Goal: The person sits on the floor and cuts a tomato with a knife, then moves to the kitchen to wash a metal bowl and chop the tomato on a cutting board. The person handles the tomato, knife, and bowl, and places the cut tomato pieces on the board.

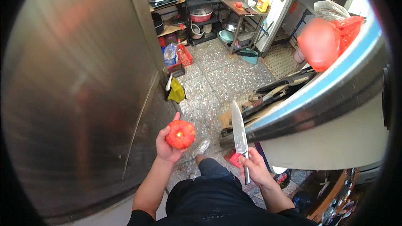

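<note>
My left hand cups a round red fruit, its end turned up; it looks like an apple or a pomegranate, I cannot tell which. The fingers on its far side are partly hidden beneath it. To the right, my right hand grips the metal handle of a kitchen knife. The wide blade points away from me and bears small light specks. Fruit and knife are held apart above the speckled floor. Farther off, another red fruit rests on the metal sink counter, close to a dark-handled knife.
A tall metal panel stands at left. Red crates and a yellow-green cloth or bag are on the floor beyond. At right, a curved white and blue appliance carries red plastic bags, beside folded metal frames.
</note>
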Available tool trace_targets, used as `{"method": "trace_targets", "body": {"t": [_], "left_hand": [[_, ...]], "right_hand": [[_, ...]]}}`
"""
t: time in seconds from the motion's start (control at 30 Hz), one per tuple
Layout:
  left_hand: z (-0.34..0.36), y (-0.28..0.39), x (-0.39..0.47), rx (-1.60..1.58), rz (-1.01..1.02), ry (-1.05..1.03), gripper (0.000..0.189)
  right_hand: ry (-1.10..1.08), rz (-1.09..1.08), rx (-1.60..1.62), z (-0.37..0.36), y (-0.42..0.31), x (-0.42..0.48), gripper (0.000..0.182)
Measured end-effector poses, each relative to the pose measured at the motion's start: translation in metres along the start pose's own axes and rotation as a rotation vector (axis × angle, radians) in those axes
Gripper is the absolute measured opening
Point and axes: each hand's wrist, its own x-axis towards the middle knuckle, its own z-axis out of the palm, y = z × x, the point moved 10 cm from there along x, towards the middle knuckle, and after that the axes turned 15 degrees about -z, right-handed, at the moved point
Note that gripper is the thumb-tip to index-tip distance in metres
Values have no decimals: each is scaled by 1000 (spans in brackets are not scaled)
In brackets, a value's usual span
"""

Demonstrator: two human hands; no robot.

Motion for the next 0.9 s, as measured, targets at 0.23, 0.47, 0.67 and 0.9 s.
{"method": "trace_targets", "body": {"t": [0.23, 0.47, 0.67, 0.9], "left_hand": [[25, 97, 147, 54, -114, -89, 69], [73, 147, 346, 43, -223, -112, 58], [95, 168, 531, -1, -307, -134, 64], [48, 211, 729, -30, -334, -37, 60]], "right_hand": [[93, -229, 258, 13, -37, 142, 17], [294, -203, 250, 0, -95, 212, 20], [632, -162, 0, -57, -128, 260, 16], [890, -187, -120, -151, -144, 394, 23]]}}
